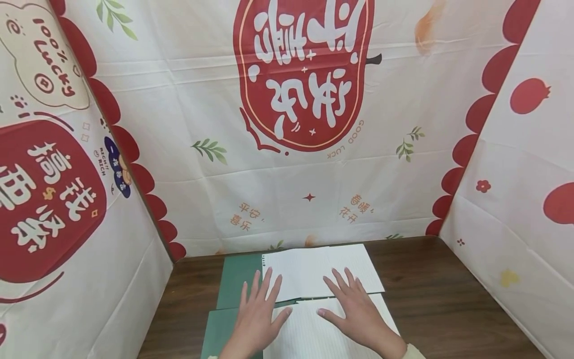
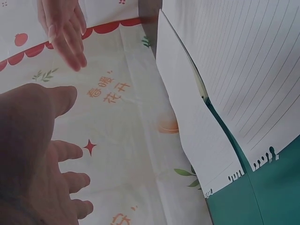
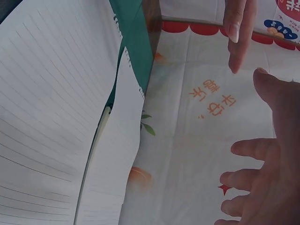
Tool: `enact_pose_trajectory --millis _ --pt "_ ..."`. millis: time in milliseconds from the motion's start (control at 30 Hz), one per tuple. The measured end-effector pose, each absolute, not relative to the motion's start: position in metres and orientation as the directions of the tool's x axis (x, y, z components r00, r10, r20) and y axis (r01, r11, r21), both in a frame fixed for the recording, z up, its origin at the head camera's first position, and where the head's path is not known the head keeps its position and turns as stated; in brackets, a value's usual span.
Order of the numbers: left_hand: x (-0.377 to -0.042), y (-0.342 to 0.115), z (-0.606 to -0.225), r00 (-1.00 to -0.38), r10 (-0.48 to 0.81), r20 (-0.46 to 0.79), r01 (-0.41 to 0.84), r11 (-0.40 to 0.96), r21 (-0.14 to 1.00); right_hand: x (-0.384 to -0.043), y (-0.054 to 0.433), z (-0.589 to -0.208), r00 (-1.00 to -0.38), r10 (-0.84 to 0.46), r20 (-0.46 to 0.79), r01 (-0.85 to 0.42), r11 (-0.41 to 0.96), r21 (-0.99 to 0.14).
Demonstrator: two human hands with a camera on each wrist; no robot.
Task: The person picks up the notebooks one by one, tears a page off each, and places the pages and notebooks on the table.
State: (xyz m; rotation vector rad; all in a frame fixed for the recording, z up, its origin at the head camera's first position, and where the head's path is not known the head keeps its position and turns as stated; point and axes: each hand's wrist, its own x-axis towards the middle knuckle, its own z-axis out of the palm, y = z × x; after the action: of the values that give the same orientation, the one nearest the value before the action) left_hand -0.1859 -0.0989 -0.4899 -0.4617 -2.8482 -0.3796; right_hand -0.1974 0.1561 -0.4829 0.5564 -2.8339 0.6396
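Observation:
My left hand and right hand are side by side with the fingers spread and fairly straight, and neither grips anything. In the head view they overlap two pieces of white lined paper. The far lined paper has a row of torn binding holes at its left end. Closer in lies the near lined paper, partly covered by the hands. Both wrist views show the hands raised, apart from the paper. Under the papers, a far green sheet and a near green sheet stick out on the left.
Dark brown wood makes up the table. Behind it hangs a white printed cloth with red scalloped borders. Similar cloth walls close off the left and right sides.

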Motion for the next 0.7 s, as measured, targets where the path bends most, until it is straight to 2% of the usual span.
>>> enact_pose_trajectory --millis 333,700 --pt "-0.1793 -0.0919 -0.4806 -0.927 0.304 0.219 0.351 0.909 0.225 -0.1965 0.1547 -0.4742 -0.909 -0.348 0.231 -0.41 0.851 -0.329" --pt "-0.1811 -0.091 -0.4844 -0.927 0.312 0.206 0.351 0.916 0.196 -0.1926 0.1518 -0.4776 -0.894 -0.36 0.269 -0.434 0.846 -0.31"
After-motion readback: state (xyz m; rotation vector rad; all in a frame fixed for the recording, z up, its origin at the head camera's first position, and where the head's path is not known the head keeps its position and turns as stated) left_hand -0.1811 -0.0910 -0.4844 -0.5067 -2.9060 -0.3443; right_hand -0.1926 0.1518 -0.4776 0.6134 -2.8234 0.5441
